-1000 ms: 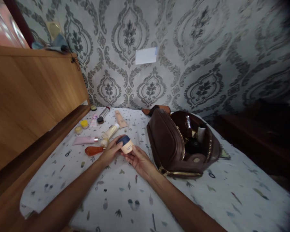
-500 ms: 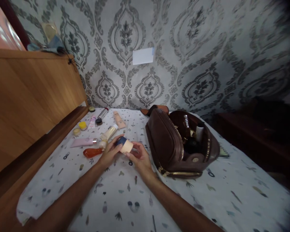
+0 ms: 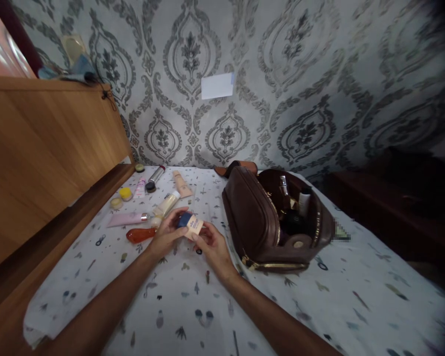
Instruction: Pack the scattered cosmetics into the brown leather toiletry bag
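Observation:
Between both hands is a small cosmetic jar [image 3: 194, 225] with a dark blue cap and a beige body, lying tilted on its side above the sheet. My left hand [image 3: 169, 232] is closed around the blue cap end. At the beige end, my right hand [image 3: 212, 241] pinches the jar with thumb and fingers. Printed lettering shows on the beige side, too small to read. Just left of my left hand lie an orange bottle [image 3: 140, 235] and a pink tube [image 3: 126, 219]. A cream tube [image 3: 166, 203] with a white cap lies behind it.
An open brown leather bag [image 3: 250, 212] holding several bottles stands on the right. Toward the wall lie a peach tube [image 3: 181, 183], a silver bottle [image 3: 156, 175] and a yellow-lidded jar [image 3: 125, 193]. A wooden cabinet [image 3: 48, 153] borders the left side.
The jar has been turned in my hands, so lettering on its beige side now faces me. The hands stay in nearly the same place.

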The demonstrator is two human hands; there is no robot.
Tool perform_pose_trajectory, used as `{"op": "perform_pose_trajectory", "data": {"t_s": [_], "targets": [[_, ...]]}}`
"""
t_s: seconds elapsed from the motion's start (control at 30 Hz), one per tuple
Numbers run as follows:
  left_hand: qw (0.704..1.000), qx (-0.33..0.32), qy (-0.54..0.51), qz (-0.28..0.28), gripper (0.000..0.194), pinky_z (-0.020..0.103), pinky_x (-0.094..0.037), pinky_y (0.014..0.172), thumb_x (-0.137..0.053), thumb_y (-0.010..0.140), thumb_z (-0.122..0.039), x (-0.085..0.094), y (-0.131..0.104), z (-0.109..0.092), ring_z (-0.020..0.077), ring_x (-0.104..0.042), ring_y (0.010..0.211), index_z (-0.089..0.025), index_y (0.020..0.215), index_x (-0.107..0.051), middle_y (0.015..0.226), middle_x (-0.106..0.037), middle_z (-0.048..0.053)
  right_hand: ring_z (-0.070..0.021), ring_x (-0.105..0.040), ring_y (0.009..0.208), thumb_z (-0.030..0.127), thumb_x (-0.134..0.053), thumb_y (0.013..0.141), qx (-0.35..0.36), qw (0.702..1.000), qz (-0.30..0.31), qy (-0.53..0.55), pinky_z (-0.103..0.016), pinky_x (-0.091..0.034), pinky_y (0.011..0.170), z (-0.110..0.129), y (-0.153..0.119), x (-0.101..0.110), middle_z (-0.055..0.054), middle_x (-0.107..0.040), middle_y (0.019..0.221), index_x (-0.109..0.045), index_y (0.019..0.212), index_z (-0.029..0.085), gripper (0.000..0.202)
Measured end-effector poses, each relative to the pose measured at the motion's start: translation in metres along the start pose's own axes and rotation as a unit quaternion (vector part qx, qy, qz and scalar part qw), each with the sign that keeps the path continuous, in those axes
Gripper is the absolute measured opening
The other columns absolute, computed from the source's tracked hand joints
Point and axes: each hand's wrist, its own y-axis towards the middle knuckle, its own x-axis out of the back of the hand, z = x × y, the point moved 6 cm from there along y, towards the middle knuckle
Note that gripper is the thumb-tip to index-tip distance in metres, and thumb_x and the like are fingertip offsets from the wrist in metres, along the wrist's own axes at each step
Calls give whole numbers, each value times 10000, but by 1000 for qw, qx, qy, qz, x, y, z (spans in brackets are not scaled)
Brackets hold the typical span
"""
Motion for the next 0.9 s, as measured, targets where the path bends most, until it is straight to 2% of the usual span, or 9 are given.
{"op": "perform_pose_trajectory", "data": {"t_s": [0.17,0.37,0.63,0.8,0.9], "targets": [[1000,21,-12,0,515,302,-436,884,-815,701,-370,1,1,6,216,-567,1017,-216,1162,-643,1072,-638,59,-208,-664,880,358,-804,670,10,1000,-21,11,-307,-563,695,4,-2,2,-58,-646,1063,-558,1137,236,542],[1000,17,-8,-5,496,304,-440,875,-806,708,-372,2,1,5,212,-574,995,-202,1147,-650,1051,-642,60,-212,-657,920,357,-785,683,6,1000,-9,4,-322,-558,727,3,-2,1,-71,-620,1110,-529,1152,236,548],[1000,11,12,-14,508,313,-459,890,-808,699,-373,4,1,6,222,-590,1016,-192,1148,-654,1069,-653,71,-227,-632,1011,361,-746,717,46,997,-9,-56,-323,-538,765,6,-1,0,-82,-645,1114,-517,1157,225,514],[999,14,36,7,482,316,-471,897,-797,709,-358,2,1,7,227,-601,1032,-206,1146,-660,1089,-667,65,-213,-628,941,370,-720,741,58,990,-16,-127,-319,-529,747,10,-3,0,-71,-649,1078,-537,1177,214,498],[998,10,59,7,486,322,-475,905,-803,697,-344,2,0,6,231,-602,1049,-208,1140,-657,1098,-671,63,-210,-623,952,339,-706,746,70,987,-13,-143,-330,-532,794,12,-4,-1,-66,-642,1070,-548,1158,208,460]]}}
